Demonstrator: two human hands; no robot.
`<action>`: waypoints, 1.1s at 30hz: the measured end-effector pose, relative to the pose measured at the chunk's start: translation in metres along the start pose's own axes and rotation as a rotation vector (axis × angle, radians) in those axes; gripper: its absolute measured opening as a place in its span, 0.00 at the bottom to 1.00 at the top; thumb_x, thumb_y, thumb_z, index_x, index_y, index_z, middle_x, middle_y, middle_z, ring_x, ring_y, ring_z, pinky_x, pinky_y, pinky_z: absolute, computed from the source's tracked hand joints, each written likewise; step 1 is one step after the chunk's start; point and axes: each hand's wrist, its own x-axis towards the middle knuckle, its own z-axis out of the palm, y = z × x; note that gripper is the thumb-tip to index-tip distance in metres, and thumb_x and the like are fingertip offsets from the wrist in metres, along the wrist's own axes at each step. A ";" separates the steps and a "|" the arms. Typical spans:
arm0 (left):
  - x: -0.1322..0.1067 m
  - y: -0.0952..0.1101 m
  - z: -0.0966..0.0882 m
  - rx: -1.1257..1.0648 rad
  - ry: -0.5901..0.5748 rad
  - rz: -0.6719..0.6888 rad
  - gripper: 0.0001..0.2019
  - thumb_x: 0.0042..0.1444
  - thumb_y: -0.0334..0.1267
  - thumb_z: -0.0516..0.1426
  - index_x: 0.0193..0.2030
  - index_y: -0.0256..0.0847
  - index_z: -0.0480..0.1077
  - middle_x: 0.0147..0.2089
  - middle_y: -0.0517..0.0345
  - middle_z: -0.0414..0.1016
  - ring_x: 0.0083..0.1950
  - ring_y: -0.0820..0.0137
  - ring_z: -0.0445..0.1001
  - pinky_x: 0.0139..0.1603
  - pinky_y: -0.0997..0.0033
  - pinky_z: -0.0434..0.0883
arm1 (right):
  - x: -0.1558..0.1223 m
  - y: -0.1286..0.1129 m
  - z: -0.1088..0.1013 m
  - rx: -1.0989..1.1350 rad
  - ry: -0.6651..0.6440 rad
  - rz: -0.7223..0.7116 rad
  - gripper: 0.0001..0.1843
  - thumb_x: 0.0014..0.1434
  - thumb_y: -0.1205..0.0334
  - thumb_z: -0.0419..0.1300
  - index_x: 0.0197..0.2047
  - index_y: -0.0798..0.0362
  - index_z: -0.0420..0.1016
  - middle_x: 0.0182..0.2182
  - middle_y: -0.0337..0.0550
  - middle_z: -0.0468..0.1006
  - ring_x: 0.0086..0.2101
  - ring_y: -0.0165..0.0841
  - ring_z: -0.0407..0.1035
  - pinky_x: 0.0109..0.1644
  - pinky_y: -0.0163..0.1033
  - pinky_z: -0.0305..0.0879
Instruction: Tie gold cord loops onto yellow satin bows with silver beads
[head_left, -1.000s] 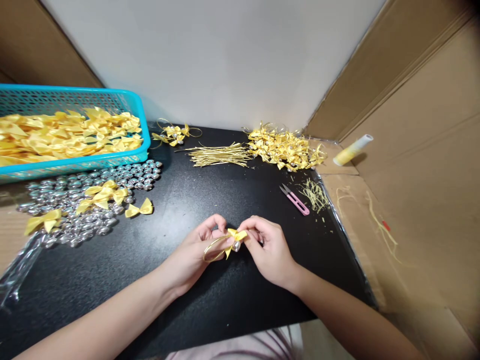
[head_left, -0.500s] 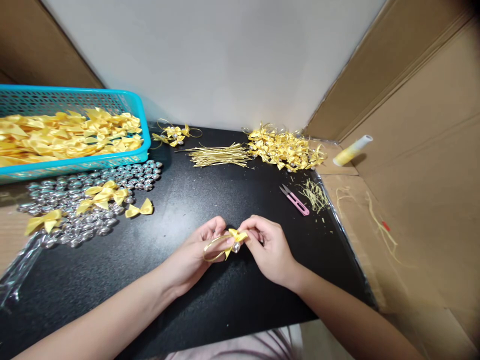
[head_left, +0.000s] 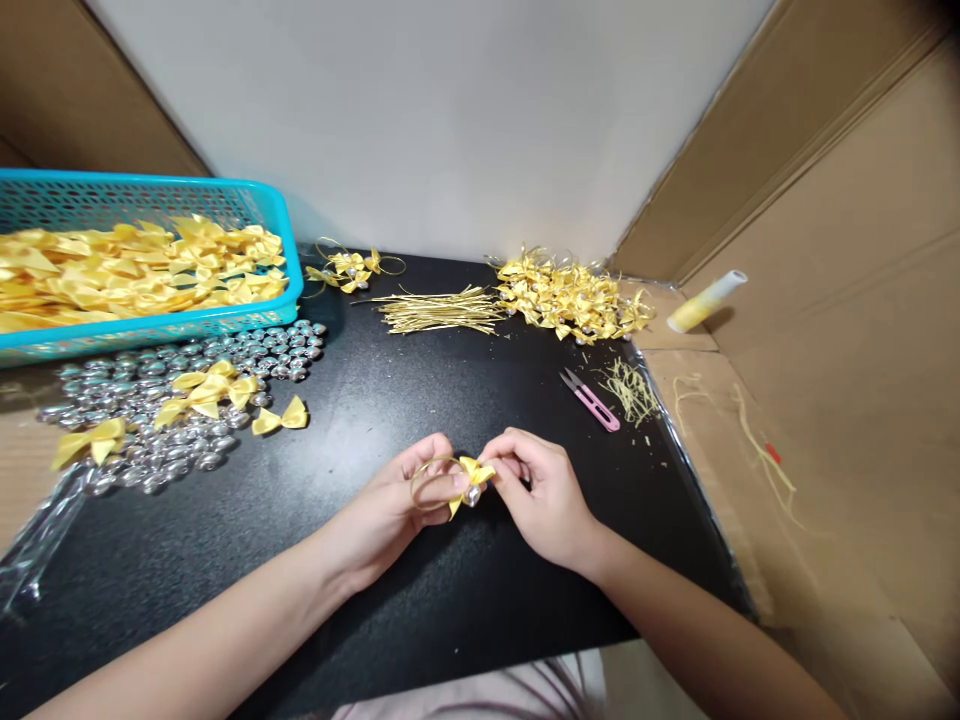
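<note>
Both hands meet over the black tabletop (head_left: 360, 560), pinching one small yellow ribbon bow (head_left: 474, 472) with a silver bead (head_left: 473, 493) under it and a gold wire loop (head_left: 429, 483) curling to its left. My left hand (head_left: 390, 515) grips the bow and loop from the left, fingers closed. From the right, my right hand (head_left: 541, 500) pinches the same bow with its fingertips.
A turquoise basket (head_left: 172, 325) of yellow bows stands at the far left. Silver beads (head_left: 150, 400) with loose bows (head_left: 204, 392) lie before it. Gold wire pieces (head_left: 439, 310), a heap of finished bows (head_left: 570, 297), pink snips (head_left: 592, 402), a glue tube (head_left: 705, 300) and cardboard walls lie beyond.
The gold wire loop has swung upward and rounded above my left fingers. Both hands stay in nearly the same place.
</note>
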 end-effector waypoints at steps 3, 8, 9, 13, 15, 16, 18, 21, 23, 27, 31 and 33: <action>0.000 0.000 0.000 0.008 -0.004 0.009 0.24 0.40 0.38 0.71 0.24 0.41 0.56 0.20 0.70 0.61 0.22 0.79 0.54 0.22 0.79 0.51 | -0.001 0.001 0.001 0.022 -0.006 0.030 0.07 0.60 0.68 0.54 0.32 0.53 0.71 0.23 0.34 0.64 0.24 0.26 0.58 0.29 0.33 0.55; 0.000 -0.003 -0.003 0.057 0.033 0.081 0.23 0.41 0.39 0.71 0.25 0.41 0.58 0.21 0.68 0.65 0.23 0.79 0.57 0.23 0.79 0.50 | -0.001 0.004 0.005 0.177 -0.051 0.160 0.06 0.61 0.64 0.55 0.32 0.53 0.70 0.24 0.35 0.66 0.24 0.27 0.60 0.30 0.33 0.59; 0.000 -0.003 -0.003 0.065 0.038 0.098 0.22 0.41 0.39 0.71 0.26 0.41 0.59 0.21 0.68 0.66 0.23 0.79 0.58 0.23 0.79 0.51 | -0.002 0.004 0.006 0.221 -0.061 0.184 0.06 0.61 0.64 0.55 0.33 0.53 0.69 0.24 0.36 0.67 0.25 0.27 0.61 0.31 0.34 0.60; 0.000 -0.004 -0.003 0.083 0.013 0.174 0.18 0.44 0.40 0.71 0.31 0.41 0.64 0.22 0.67 0.72 0.23 0.79 0.63 0.23 0.80 0.54 | -0.001 0.005 0.009 0.345 -0.067 0.246 0.07 0.61 0.60 0.55 0.33 0.53 0.69 0.25 0.36 0.67 0.25 0.28 0.63 0.32 0.34 0.62; -0.001 -0.003 -0.003 0.090 -0.009 0.207 0.16 0.46 0.39 0.70 0.33 0.41 0.66 0.23 0.66 0.74 0.24 0.79 0.66 0.25 0.80 0.56 | -0.001 0.004 0.010 0.370 -0.056 0.254 0.07 0.61 0.58 0.56 0.33 0.53 0.68 0.26 0.36 0.67 0.26 0.27 0.63 0.32 0.34 0.61; -0.001 -0.003 -0.003 0.091 -0.016 0.218 0.16 0.47 0.39 0.70 0.33 0.41 0.66 0.23 0.66 0.75 0.25 0.78 0.67 0.26 0.80 0.57 | -0.001 0.003 0.010 0.375 -0.051 0.254 0.08 0.60 0.58 0.57 0.33 0.53 0.68 0.26 0.36 0.67 0.26 0.27 0.62 0.31 0.33 0.61; -0.001 -0.003 -0.002 0.085 -0.023 0.229 0.15 0.47 0.38 0.70 0.33 0.41 0.67 0.24 0.66 0.76 0.25 0.78 0.68 0.27 0.80 0.59 | -0.001 0.002 0.011 0.373 -0.040 0.252 0.08 0.60 0.58 0.57 0.33 0.53 0.69 0.25 0.36 0.67 0.25 0.27 0.61 0.30 0.33 0.60; -0.001 -0.003 -0.002 0.080 -0.022 0.239 0.16 0.47 0.37 0.70 0.30 0.40 0.66 0.24 0.65 0.77 0.25 0.78 0.69 0.27 0.80 0.60 | -0.001 0.001 0.009 0.327 -0.035 0.246 0.07 0.60 0.60 0.56 0.32 0.53 0.70 0.24 0.35 0.65 0.25 0.27 0.60 0.30 0.33 0.59; -0.001 -0.004 -0.003 0.089 -0.024 0.248 0.16 0.46 0.36 0.71 0.28 0.40 0.66 0.24 0.65 0.77 0.26 0.79 0.70 0.27 0.81 0.60 | -0.001 0.000 0.008 0.285 -0.037 0.231 0.06 0.59 0.62 0.56 0.32 0.54 0.70 0.24 0.35 0.64 0.24 0.27 0.59 0.30 0.34 0.58; 0.000 -0.005 -0.004 0.110 -0.045 0.240 0.15 0.46 0.38 0.71 0.29 0.39 0.68 0.25 0.65 0.77 0.26 0.79 0.70 0.28 0.82 0.61 | -0.001 0.000 0.005 0.232 -0.044 0.197 0.06 0.59 0.64 0.56 0.32 0.54 0.71 0.24 0.35 0.65 0.24 0.27 0.59 0.29 0.34 0.57; 0.000 -0.004 -0.004 0.068 -0.075 0.172 0.16 0.46 0.37 0.70 0.30 0.40 0.65 0.23 0.67 0.76 0.26 0.79 0.70 0.26 0.82 0.60 | -0.001 0.001 0.004 0.220 -0.053 0.172 0.06 0.59 0.65 0.56 0.32 0.54 0.71 0.24 0.35 0.65 0.24 0.27 0.59 0.29 0.34 0.56; -0.001 -0.003 -0.004 0.048 -0.082 0.144 0.18 0.45 0.37 0.71 0.29 0.40 0.63 0.22 0.68 0.75 0.24 0.80 0.69 0.24 0.82 0.59 | -0.001 0.002 0.004 0.212 -0.051 0.154 0.06 0.60 0.65 0.56 0.32 0.54 0.72 0.24 0.35 0.64 0.24 0.27 0.59 0.29 0.34 0.56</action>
